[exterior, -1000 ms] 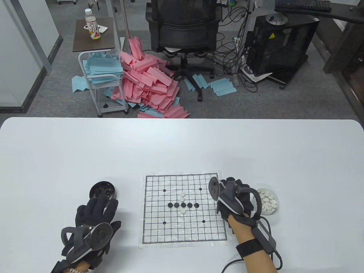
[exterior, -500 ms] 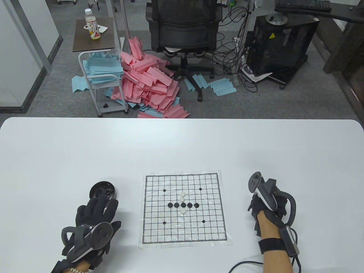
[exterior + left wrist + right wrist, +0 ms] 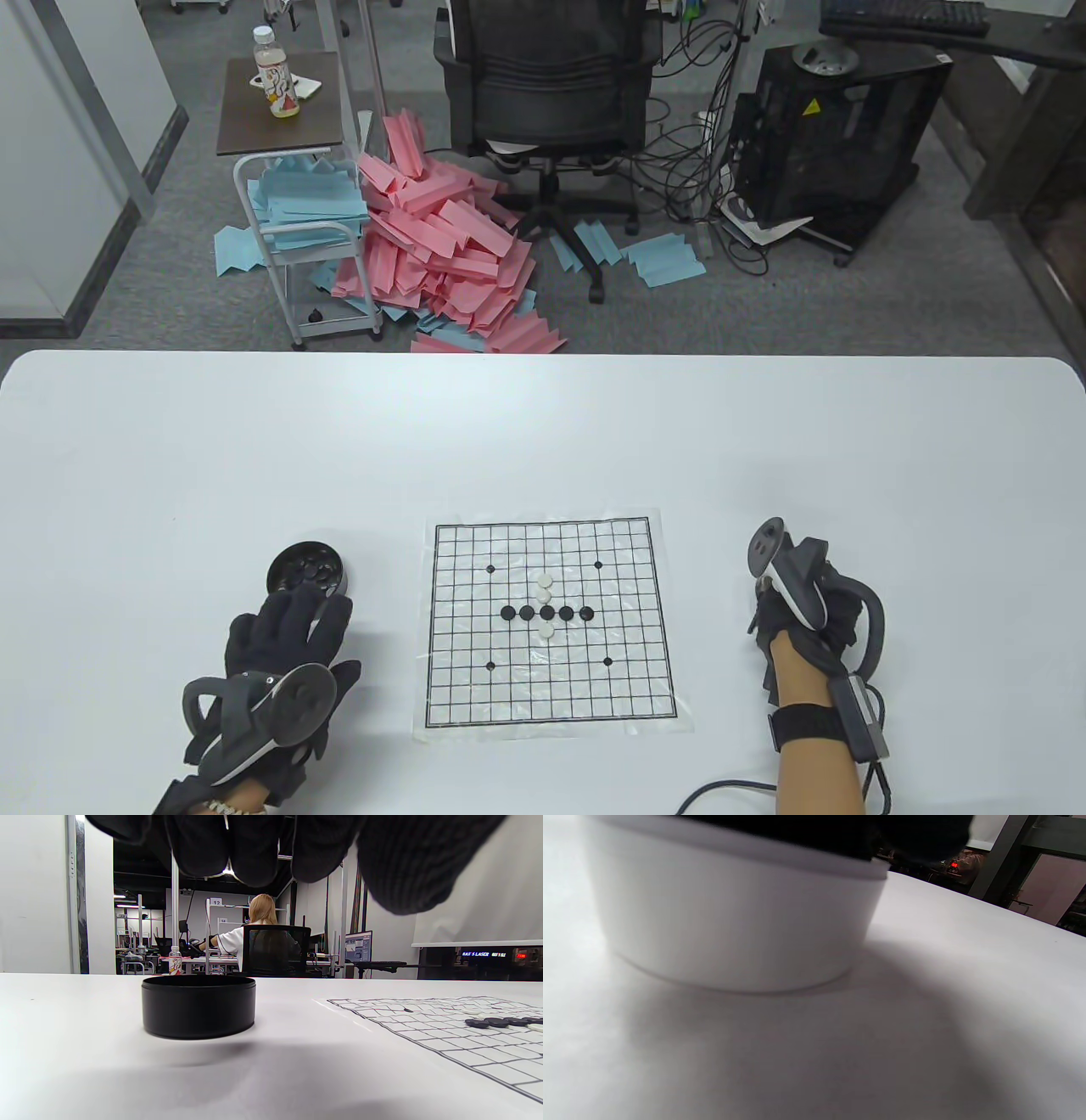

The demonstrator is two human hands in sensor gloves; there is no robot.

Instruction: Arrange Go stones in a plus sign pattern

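Observation:
The paper Go board (image 3: pixel 475 679) lies in front of me. On it a row of black stones (image 3: pixel 547 612) is crossed by white stones (image 3: pixel 544 589) above and one white stone (image 3: pixel 547 630) below. My left hand (image 3: pixel 301 615) rests flat on the table, fingers spread, just below the black bowl (image 3: pixel 305 570) of black stones. My right hand (image 3: pixel 785 607) sits over the white bowl and hides it in the table view. The right wrist view shows the white bowl (image 3: pixel 734 921) close up with dark fingers (image 3: pixel 916 836) over its rim. What the right fingers hold is hidden.
The black bowl (image 3: pixel 198 1005) stands left of the board (image 3: pixel 424 1018) in the left wrist view. A cable (image 3: pixel 721 789) trails from my right wrist along the table's front edge. Beyond the far edge are an office chair (image 3: pixel 547 85) and paper piles on the floor.
My right hand has moved from the board's right edge rightward onto the white bowl, covering it. The left hand and the stones on the board have not moved.

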